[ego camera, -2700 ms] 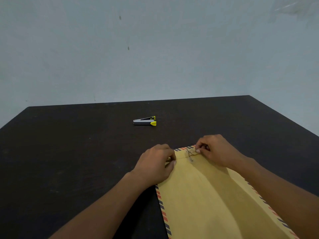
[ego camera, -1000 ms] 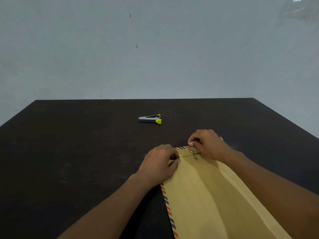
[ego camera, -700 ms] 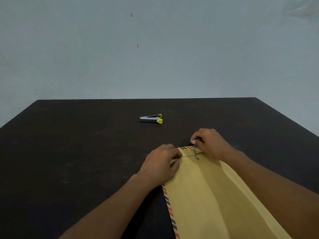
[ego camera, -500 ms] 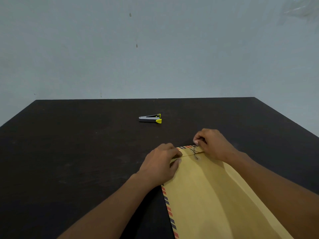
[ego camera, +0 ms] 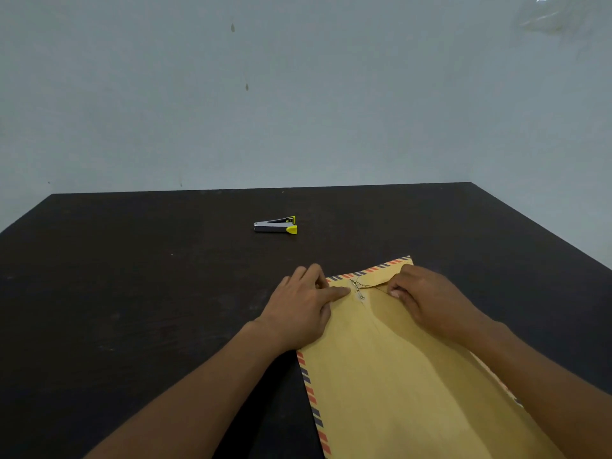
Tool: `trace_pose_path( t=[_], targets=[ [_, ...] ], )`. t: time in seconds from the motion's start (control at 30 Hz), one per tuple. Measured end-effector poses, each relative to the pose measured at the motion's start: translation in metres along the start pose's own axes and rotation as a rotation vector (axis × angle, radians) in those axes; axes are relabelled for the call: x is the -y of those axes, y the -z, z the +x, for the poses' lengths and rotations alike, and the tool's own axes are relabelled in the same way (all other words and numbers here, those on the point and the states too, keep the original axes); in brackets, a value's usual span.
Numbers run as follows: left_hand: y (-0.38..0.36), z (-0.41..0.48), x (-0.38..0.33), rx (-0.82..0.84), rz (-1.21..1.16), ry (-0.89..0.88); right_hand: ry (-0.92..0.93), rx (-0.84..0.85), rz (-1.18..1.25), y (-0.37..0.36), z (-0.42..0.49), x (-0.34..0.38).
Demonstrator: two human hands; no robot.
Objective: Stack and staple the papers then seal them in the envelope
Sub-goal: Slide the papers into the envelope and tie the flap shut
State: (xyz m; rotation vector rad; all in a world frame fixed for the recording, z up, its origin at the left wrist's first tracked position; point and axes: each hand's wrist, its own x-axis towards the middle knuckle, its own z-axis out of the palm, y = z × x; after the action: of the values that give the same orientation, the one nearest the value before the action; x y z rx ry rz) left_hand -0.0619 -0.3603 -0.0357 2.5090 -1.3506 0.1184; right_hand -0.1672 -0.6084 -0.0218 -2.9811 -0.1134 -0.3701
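A brown envelope [ego camera: 397, 376] with red and blue striped edges lies on the dark table [ego camera: 132, 293], flap folded down at its far end. A string clasp [ego camera: 358, 289] sits in the middle of the flap. My left hand [ego camera: 303, 308] rests flat on the envelope's far left corner, thumb stretched toward the clasp. My right hand [ego camera: 430, 299] is just right of the clasp with curled fingers pinching a thin string that runs from it. No papers are visible.
A small grey stapler [ego camera: 275, 225] with a yellow tip lies farther back on the table, apart from the envelope. A pale wall rises behind the table's far edge. The table's right edge runs diagonally at the right.
My right hand has moved from over the clasp to its right, drawing the string sideways and uncovering the flap's far edge. My left hand stays on the corner, thumb now nearer the clasp.
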Motion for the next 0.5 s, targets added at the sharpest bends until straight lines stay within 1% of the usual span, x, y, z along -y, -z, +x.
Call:
trace_pose_path(
  t=[0.13,0.23,0.33,0.43,0.5],
  targets=[
    [0.001,0.001,-0.002,0.004,0.008,0.011,0.134,0.023,-0.206,0.004,-0.009,0.016],
    [0.002,0.002,-0.004,0.014,0.022,0.030,0.164,0.060,-0.293,0.005,-0.015,0.032],
    [0.002,0.002,-0.006,0.017,0.022,0.042,0.164,0.029,-0.278,0.004,-0.017,0.043],
    [0.002,0.002,-0.006,0.019,0.021,0.050,0.143,0.076,-0.155,0.005,-0.016,0.053],
    [0.003,0.001,-0.007,0.025,0.033,0.042,0.128,0.074,-0.104,0.004,-0.016,0.056]
  ],
)
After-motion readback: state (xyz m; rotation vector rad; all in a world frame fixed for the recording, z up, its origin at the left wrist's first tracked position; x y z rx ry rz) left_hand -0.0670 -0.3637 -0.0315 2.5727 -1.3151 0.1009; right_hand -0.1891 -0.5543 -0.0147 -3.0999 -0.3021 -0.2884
